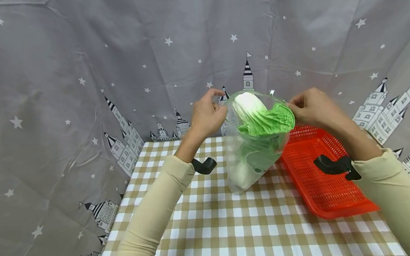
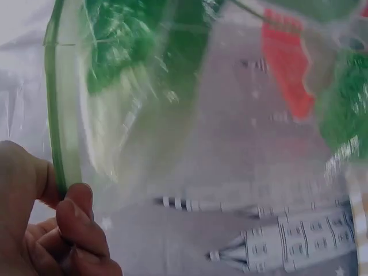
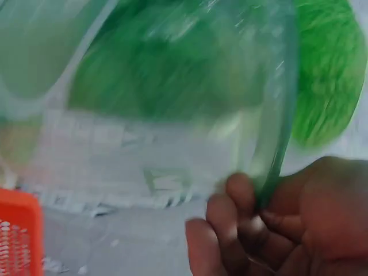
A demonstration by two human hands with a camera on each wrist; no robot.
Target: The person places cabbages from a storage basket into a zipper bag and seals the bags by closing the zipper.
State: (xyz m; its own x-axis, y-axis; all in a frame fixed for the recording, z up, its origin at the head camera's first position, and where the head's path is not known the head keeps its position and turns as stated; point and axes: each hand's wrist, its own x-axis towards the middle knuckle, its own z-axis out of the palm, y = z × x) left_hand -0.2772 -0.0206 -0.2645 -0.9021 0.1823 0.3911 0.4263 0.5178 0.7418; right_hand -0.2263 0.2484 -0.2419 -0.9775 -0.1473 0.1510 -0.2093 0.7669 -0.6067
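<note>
A clear zip bag (image 1: 238,157) with a green-edged mouth hangs between my two hands, its lower end near the tabletop. Inside its opening lies a napa cabbage (image 1: 260,115), white at the base and green at the leaves, slanting across the mouth. More pale and green produce shows blurred through the plastic lower down. My left hand (image 1: 207,112) pinches the left edge of the mouth between thumb and fingers, as the left wrist view shows on the green zip strip (image 2: 54,115). On the opposite edge, my right hand (image 1: 310,107) pinches the rim beside the leaves.
A red perforated plastic basket (image 1: 329,210) stands on the right of the table, below my right forearm. Brown and white checked cloth (image 1: 210,232) covers the table. Behind it hangs a grey curtain (image 1: 186,40) printed with stars and castles.
</note>
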